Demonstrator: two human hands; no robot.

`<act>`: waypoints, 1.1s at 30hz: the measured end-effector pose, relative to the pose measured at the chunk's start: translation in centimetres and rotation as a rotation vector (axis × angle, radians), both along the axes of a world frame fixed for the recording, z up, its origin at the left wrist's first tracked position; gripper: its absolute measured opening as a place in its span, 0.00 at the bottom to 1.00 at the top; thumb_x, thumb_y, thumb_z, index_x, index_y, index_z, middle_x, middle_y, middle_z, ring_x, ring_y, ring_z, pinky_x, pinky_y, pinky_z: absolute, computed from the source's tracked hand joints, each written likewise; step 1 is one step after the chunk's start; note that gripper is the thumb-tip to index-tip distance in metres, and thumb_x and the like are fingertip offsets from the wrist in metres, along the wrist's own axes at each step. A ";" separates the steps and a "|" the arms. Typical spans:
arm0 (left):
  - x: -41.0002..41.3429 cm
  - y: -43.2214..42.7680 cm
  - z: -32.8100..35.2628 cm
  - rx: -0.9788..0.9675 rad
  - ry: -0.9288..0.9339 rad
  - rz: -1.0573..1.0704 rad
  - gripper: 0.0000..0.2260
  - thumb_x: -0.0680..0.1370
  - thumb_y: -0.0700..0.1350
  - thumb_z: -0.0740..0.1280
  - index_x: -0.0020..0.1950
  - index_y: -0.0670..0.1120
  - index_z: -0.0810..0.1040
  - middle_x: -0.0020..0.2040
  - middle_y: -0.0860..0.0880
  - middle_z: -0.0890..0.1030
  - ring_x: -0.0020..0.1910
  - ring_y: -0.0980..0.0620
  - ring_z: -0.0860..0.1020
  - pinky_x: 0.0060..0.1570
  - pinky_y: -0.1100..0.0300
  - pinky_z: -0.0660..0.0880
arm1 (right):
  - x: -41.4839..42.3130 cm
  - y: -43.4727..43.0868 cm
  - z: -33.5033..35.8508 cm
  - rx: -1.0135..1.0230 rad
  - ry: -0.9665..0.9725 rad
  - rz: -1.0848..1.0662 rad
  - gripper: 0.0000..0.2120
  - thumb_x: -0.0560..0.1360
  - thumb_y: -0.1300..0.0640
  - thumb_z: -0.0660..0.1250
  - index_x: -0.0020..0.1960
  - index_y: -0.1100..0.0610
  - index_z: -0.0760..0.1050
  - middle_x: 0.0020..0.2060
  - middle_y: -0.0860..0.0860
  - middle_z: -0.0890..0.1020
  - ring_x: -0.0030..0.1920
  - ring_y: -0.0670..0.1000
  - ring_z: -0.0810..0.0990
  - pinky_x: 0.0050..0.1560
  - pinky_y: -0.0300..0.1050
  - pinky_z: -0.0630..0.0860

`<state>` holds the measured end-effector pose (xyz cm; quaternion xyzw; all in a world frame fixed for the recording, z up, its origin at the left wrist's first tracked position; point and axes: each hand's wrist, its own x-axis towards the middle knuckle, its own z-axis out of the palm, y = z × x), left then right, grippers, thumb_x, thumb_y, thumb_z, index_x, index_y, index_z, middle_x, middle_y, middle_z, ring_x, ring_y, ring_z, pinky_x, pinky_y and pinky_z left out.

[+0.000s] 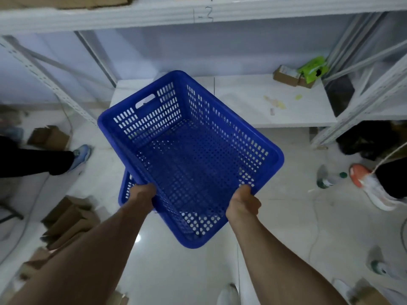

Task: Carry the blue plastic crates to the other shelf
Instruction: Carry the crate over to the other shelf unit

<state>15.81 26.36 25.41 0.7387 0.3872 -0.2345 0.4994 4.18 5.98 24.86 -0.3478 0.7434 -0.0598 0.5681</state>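
While the left hand [142, 193] and right hand [243, 202] each clasp a long rim, the empty blue crate [189, 155] hangs tilted above the floor [176, 271], before the white lower shelf [275, 102]; a second crate [126, 190] shows beneath.

Blue plastic crate [191, 155], rectangular, perforated walls and floor, oval handle slot in far end wall, empty. Held in mid-air at frame centre, turned diagonally, far end toward upper left, tilted. Part of a second blue crate [126, 190] peeks out beneath its lower-left edge, mostly hidden.
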 end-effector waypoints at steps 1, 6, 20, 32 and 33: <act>0.1 0.7 -0.3 -0.011 -0.007 0.018 0.21 0.75 0.31 0.65 0.67 0.42 0.71 0.58 0.42 0.76 0.54 0.38 0.76 0.57 0.41 0.76 | 0.4 0.4 -0.2 -0.006 0.004 0.006 0.21 0.72 0.44 0.62 0.53 0.61 0.76 0.42 0.57 0.80 0.36 0.58 0.79 0.42 0.55 0.82; 0.9 2.9 -1.2 -0.009 0.017 0.067 0.23 0.75 0.31 0.66 0.69 0.41 0.70 0.64 0.40 0.76 0.60 0.38 0.76 0.63 0.40 0.74 | 1.7 1.8 -1.2 -0.027 -0.003 0.022 0.19 0.75 0.44 0.62 0.52 0.60 0.75 0.42 0.57 0.78 0.34 0.56 0.77 0.38 0.51 0.76; 1.6 4.4 -2.8 0.041 0.054 -0.024 0.22 0.75 0.32 0.67 0.69 0.41 0.68 0.60 0.41 0.75 0.53 0.40 0.76 0.59 0.40 0.76 | 2.1 2.7 -3.2 -0.115 0.072 0.082 0.15 0.76 0.47 0.63 0.50 0.60 0.75 0.41 0.56 0.79 0.37 0.57 0.77 0.38 0.53 0.76; 3.0 9.3 -2.2 0.781 -0.258 -1.359 0.33 0.77 0.66 0.58 0.78 0.62 0.49 0.81 0.48 0.38 0.78 0.42 0.38 0.73 0.34 0.43 | 0.9 4.7 -2.7 -0.591 0.483 0.488 0.37 0.73 0.48 0.70 0.72 0.63 0.56 0.69 0.61 0.66 0.63 0.62 0.67 0.60 0.61 0.68; 3.4 9.8 -2.4 0.770 -0.258 -1.393 0.32 0.77 0.67 0.55 0.78 0.63 0.50 0.81 0.48 0.39 0.78 0.42 0.38 0.73 0.34 0.42 | 0.7 5.4 -2.3 -0.728 0.489 0.588 0.38 0.73 0.49 0.71 0.74 0.62 0.55 0.71 0.60 0.64 0.66 0.61 0.66 0.62 0.60 0.66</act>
